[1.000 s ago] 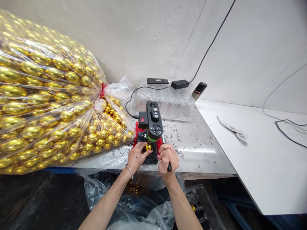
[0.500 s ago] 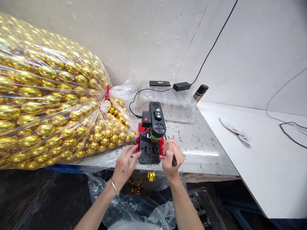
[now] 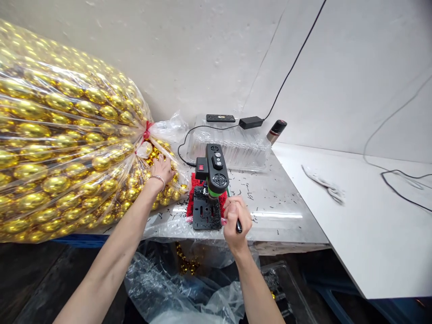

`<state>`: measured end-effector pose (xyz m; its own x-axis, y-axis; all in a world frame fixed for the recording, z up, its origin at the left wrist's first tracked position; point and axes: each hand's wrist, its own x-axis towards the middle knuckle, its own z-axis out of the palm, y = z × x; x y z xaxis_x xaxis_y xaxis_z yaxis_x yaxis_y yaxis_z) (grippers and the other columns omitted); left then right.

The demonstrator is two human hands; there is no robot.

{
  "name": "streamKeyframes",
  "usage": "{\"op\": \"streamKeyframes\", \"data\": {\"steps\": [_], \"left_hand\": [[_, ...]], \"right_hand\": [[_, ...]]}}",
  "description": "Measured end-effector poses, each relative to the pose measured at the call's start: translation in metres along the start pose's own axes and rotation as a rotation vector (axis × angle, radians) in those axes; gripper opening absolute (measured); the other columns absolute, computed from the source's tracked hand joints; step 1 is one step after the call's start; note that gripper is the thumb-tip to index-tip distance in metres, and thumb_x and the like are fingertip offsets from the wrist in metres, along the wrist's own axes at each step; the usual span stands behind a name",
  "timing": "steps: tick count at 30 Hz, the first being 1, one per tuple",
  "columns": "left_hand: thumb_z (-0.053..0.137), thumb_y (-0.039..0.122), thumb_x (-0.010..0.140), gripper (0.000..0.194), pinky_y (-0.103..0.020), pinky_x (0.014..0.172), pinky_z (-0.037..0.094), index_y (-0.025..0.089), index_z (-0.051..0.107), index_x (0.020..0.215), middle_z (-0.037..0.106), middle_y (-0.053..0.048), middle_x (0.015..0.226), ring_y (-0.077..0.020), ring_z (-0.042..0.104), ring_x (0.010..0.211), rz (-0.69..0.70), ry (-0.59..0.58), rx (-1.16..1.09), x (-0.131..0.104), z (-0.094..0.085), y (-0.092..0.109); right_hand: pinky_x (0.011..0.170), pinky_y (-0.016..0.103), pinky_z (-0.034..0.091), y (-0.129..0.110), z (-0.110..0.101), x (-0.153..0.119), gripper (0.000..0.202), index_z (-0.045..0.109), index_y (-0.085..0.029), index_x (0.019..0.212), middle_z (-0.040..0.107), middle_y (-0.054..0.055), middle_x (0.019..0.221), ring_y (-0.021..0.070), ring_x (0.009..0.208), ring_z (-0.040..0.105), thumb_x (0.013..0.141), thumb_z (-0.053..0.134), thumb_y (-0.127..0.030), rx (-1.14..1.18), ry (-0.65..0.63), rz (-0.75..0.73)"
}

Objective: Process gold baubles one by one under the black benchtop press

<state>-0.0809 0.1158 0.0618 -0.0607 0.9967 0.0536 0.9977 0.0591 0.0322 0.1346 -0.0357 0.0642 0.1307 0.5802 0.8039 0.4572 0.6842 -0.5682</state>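
Observation:
My left hand (image 3: 162, 168) reaches in among the shiny gold balls (image 3: 170, 193) at the open end of the clear plastic bag, fingers apart. Nothing shows in its grasp, though the fingertips are partly hidden. My right hand (image 3: 237, 219) is wrapped in a fist around a handle (image 3: 239, 226), its black end poking out below. The handle is beside a small black bench machine (image 3: 218, 168) with a red switch and a green ring under its head. Black scraps litter its slotted base plate (image 3: 202, 220), which rests on a red mat (image 3: 190, 207).
A huge bag of gold balls (image 3: 54, 135), tied with red, fills the left. Behind the machine are a clear plastic box (image 3: 232, 155), a remote (image 3: 220, 118), a power adapter (image 3: 250, 122) and a bottle (image 3: 277, 130). Clear plastic film (image 3: 189, 292) hangs below the table's front edge.
My left hand has moved from beside the base plate up and left into the gold balls. The gold ball below the table's edge is out of sight. My right hand keeps its grip.

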Motion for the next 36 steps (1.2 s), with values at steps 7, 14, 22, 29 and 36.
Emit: {"op": "streamKeyframes", "data": {"steps": [7,14,22,29,36], "left_hand": [[0.049,0.023,0.085,0.044,-0.038,0.085,0.047,0.002,0.053,0.123,0.059,-0.027,0.119,-0.0331,0.060,0.107,0.024,-0.201,0.008,0.024,0.011,0.008],[0.061,0.043,0.077,0.067,-0.034,0.088,0.047,0.001,0.047,0.128,0.058,-0.027,0.124,-0.0331,0.058,0.113,0.017,-0.216,-0.010,0.022,0.016,0.001],[0.062,0.037,0.078,0.045,-0.037,0.089,0.047,0.008,0.064,0.112,0.062,-0.023,0.120,-0.0349,0.059,0.111,0.093,-0.188,-0.018,0.016,0.016,0.002],[0.066,0.035,0.069,0.027,-0.032,0.082,0.049,0.018,0.074,0.088,0.073,-0.014,0.098,-0.0293,0.065,0.098,0.174,-0.272,-0.074,0.021,0.017,0.003],[0.067,0.035,0.064,0.028,-0.025,0.080,0.048,0.019,0.073,0.086,0.074,-0.007,0.085,-0.0212,0.066,0.087,0.140,-0.289,-0.244,0.027,0.015,0.007]], "right_hand": [[0.060,0.029,0.039,0.001,0.001,-0.001,0.030,0.041,-0.021,0.062,0.046,-0.001,0.061,0.0137,0.067,0.050,0.089,0.037,-0.008,0.023,0.010,-0.004],[0.060,0.030,0.040,0.001,0.002,-0.002,0.030,0.042,-0.021,0.062,0.047,0.000,0.062,0.0142,0.066,0.051,0.090,0.036,-0.011,0.024,0.020,0.004],[0.060,0.030,0.039,0.003,0.001,-0.002,0.029,0.043,-0.021,0.063,0.047,0.000,0.063,0.0144,0.068,0.051,0.090,0.036,-0.010,0.018,0.006,-0.012],[0.060,0.030,0.040,0.004,0.002,-0.003,0.029,0.043,-0.021,0.063,0.047,0.000,0.063,0.0148,0.068,0.051,0.090,0.036,-0.011,0.018,0.012,-0.011],[0.060,0.029,0.040,0.006,0.000,-0.003,0.028,0.042,-0.020,0.064,0.046,0.000,0.064,0.0137,0.068,0.050,0.089,0.036,-0.007,0.025,-0.014,-0.045]]}}
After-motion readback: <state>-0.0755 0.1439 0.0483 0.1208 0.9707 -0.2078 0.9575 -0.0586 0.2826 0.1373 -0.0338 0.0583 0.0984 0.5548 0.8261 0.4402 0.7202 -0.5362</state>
